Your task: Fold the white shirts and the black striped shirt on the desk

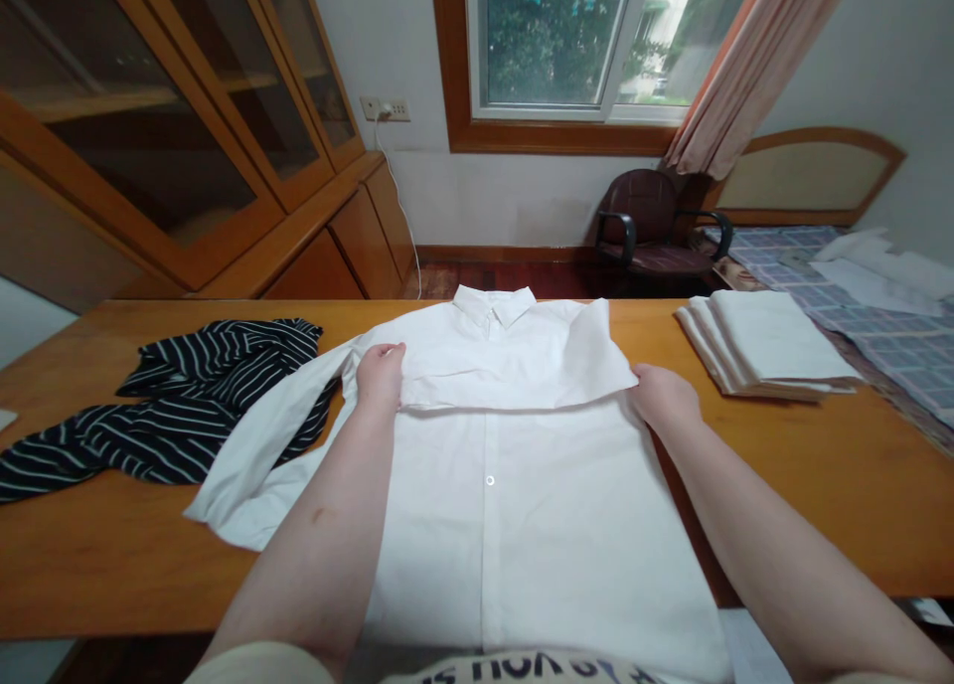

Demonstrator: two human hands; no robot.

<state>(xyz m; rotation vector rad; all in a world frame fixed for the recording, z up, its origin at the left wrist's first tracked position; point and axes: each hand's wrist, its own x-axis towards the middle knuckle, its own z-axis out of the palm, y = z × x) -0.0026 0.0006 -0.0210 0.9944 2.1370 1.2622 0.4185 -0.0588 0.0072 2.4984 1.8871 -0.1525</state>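
A white button-up shirt lies front side up on the wooden table, its collar at the far edge and its hem toward me. One white sleeve is folded across the chest. My left hand pinches the cuff end of that sleeve near the shirt's left side. At the other side, my right hand is closed on the sleeve's outer folded edge. The other sleeve stretches out to the left, partly over a black-and-white striped garment.
On the right of the wooden table sits a stack of folded white cloth. Beyond the table are an armchair, a bed with a checked cover, and a window. A glass-fronted cabinet stands at the left.
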